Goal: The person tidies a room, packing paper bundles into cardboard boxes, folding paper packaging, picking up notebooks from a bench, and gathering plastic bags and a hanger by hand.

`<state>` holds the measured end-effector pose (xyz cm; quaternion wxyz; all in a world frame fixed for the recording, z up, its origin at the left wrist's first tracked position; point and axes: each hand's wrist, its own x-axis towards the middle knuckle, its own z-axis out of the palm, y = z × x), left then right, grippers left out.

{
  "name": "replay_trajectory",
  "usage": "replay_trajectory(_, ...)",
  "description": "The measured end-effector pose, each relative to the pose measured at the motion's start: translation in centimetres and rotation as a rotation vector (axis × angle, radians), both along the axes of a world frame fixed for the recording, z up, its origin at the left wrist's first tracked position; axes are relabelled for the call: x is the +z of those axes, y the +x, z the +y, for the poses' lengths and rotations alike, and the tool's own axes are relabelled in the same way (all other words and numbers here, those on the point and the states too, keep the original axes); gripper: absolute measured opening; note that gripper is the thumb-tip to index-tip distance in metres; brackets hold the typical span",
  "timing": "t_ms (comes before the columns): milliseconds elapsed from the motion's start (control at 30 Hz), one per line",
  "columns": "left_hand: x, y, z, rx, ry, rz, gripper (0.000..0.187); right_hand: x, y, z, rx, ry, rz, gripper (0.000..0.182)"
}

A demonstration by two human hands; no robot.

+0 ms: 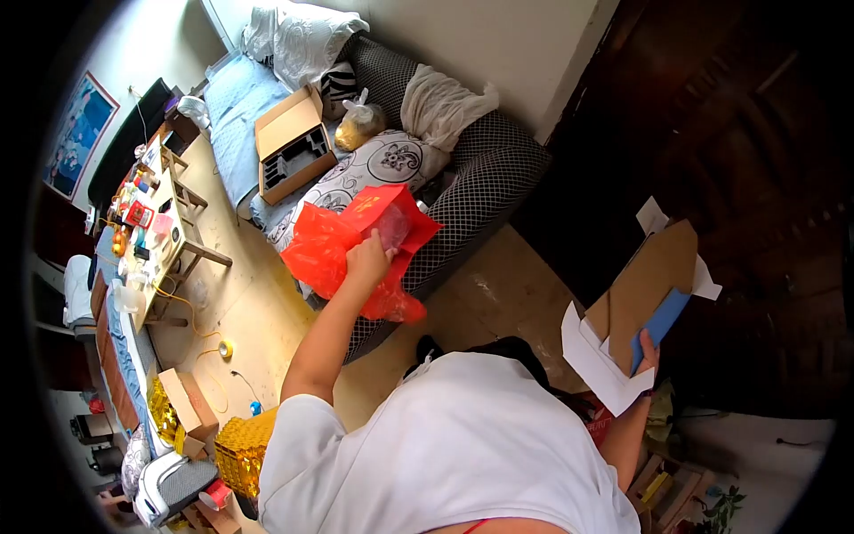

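My left hand is closed on a red plastic bag, held out in front of the sofa arm. A stiffer red piece with an open pocket shows at the top of the bag, with something clear and pinkish in it. Off to the right, my right hand grips an unfolded cardboard box by its lower edge. The box has a brown inside, white flaps and a blue panel; my fingers are partly hidden behind it.
A patterned sofa carries cushions, a knotted bag and an open carton with black inserts. Left stands a cluttered low table. Yellow tape, a cable and gold foil packing lie on the floor. A dark door is at right.
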<state>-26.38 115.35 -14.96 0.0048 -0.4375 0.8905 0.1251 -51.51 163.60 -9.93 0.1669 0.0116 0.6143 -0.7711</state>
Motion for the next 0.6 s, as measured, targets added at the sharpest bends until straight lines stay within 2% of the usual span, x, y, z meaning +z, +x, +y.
replay_trajectory(67,-1.0,-0.8,-0.2,0.005,0.010,-0.029,0.060,0.0,-0.1,0.6,-0.004,0.045,-0.016,0.063)
replay_trajectory(100,-2.2,-1.2,-0.6,0.015,0.019,-0.035,0.055,0.3,0.1,0.4,-0.014,0.048,-0.015,0.063)
replay_trajectory(167,-7.0,-1.6,-2.1,0.012,0.025,-0.038,0.051,-0.2,0.7,-0.1,-0.037,0.048,-0.014,0.064)
replay_trajectory(233,-11.5,-1.9,-4.1,0.166,0.115,0.032,0.031,0.6,0.9,-0.2,0.004,0.033,0.042,0.066)
replay_trajectory(267,-11.9,-1.8,-4.4,0.156,0.115,0.035,0.031,0.7,0.9,0.0,-0.006,0.033,0.047,0.066)
replay_trajectory(300,-12.3,-1.8,-4.6,0.118,-0.018,0.151,0.025,0.6,0.7,0.0,0.002,0.037,0.055,0.066)
replay_trajectory(367,-9.6,-1.6,-3.4,0.027,-0.265,0.456,0.015,0.6,0.5,0.2,0.015,0.044,0.058,0.065)
replay_trajectory(433,-2.6,-1.0,-1.5,0.017,-0.220,0.545,0.012,-0.1,0.5,0.6,-0.021,0.073,-0.012,0.060)
replay_trajectory(500,0.4,0.2,-1.6,0.008,-0.171,0.632,0.009,-2.7,-0.9,2.2,-0.028,0.020,-0.035,0.057)
replay_trajectory(567,1.7,2.0,-3.6,0.045,0.291,1.011,0.013,-2.8,-0.9,1.8,-0.022,-0.055,-0.033,0.053)
replay_trajectory(600,3.4,2.5,-3.6,0.053,0.283,1.013,0.013,-2.7,-0.8,1.4,-0.011,-0.057,-0.032,0.053)
